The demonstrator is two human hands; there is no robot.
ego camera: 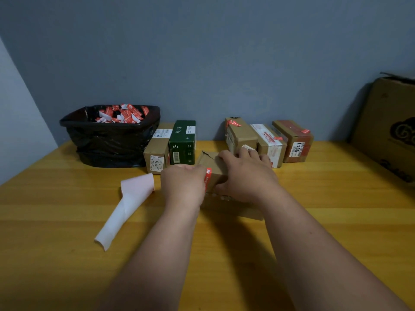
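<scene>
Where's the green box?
In the head view, the green box stands at the back of the table, left of the middle. It is right beside a brown box, which is next to the black bin.

Cardboard box (212,163) largely behind left hand (182,185) and right hand (244,176)

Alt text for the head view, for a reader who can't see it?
A person's right hand grips a small cardboard box on a yellow wooden table while the left hand pinches a red sticker at its left edge. Behind stand a black-lined bin full of red-and-white scraps and a row of parcels; a curled paper strip lies to the left.
</scene>
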